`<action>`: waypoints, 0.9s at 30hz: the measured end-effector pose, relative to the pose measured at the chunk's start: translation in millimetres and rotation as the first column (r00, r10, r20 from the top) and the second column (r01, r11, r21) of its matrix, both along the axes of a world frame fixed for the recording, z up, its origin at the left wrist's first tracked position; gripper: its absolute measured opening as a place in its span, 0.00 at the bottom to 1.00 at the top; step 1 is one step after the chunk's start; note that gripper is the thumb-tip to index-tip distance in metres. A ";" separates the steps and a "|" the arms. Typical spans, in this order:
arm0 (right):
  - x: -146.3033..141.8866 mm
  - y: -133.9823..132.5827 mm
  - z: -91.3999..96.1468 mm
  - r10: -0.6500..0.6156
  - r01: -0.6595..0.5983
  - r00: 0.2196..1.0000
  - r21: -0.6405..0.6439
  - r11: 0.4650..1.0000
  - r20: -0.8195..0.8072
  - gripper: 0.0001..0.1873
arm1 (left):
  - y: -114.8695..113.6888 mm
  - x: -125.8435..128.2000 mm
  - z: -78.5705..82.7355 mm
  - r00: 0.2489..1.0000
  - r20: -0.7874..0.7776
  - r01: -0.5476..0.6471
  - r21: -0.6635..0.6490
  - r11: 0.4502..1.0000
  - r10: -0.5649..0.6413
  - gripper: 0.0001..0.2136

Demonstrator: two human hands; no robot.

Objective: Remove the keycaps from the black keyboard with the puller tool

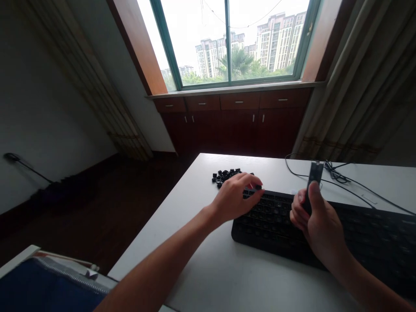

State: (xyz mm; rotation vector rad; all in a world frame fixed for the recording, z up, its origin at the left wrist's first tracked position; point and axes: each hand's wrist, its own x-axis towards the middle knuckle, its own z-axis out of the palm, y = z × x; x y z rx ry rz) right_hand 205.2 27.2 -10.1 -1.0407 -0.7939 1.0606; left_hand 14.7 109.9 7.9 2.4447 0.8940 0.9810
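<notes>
A black keyboard [268, 232] lies on the white table, many keycaps gone from its left part. My left hand [235, 195] is above its upper left corner, thumb and fingertips closed on a small black keycap [258, 187]. Just behind that hand is a pile of loose black keycaps [222, 177], partly covered by it. My right hand [320, 216] is over the middle of the keyboard, fingers wrapped round a dark, flat-handled keycap puller [315, 173]. The puller stands upright with its small metal tips pointing up, and my thumb presses along it.
Behind the keyboard, a black cable [338, 173] runs across the white table [201, 268], partly coiled. A thin bent wire piece [368, 199] lies near it. At lower left is a blue zippered item [48, 286] beside the table. Wooden cabinets [240, 130] stand under the window.
</notes>
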 end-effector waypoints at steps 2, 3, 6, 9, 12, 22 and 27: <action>0.1 -1.1 -0.6 0.011 -0.011 1.000 -0.003 1.000 0.016 0.27 | 14.7 -10.4 -0.7 0.989 0.028 -0.143 0.019 0.990 0.143 0.08; 0.3 -1.6 -1.2 0.015 -0.015 1.000 -0.002 1.000 0.023 0.27 | 21.8 -16.2 -1.3 0.979 0.020 -0.205 0.036 0.978 0.205 0.09; 1.3 -2.4 -3.4 0.026 -0.026 0.999 0.003 1.000 0.035 0.26 | 39.8 -34.1 -3.3 0.958 -0.003 -0.285 0.062 0.957 0.286 0.10; 2.0 -2.5 -5.0 0.035 -0.035 0.998 0.001 0.999 0.043 0.26 | 52.5 -50.2 -5.4 0.940 -0.038 -0.336 0.088 0.938 0.340 0.08; 2.1 -2.1 -6.1 0.038 -0.038 0.998 0.005 0.999 0.048 0.26 | 61.8 -62.2 -8.0 0.917 -0.070 -0.384 0.107 0.917 0.392 0.08; 1.7 -3.0 -7.0 0.056 -0.056 0.996 -0.006 0.998 0.066 0.25 | 70.2 -78.7 -13.5 0.880 -0.170 -0.427 0.127 0.895 0.444 0.08; 1.8 -3.3 -7.5 0.066 -0.065 0.995 -0.012 0.998 0.079 0.25 | 66.6 -75.7 -13.5 0.890 -0.224 -0.382 0.109 0.918 0.397 0.07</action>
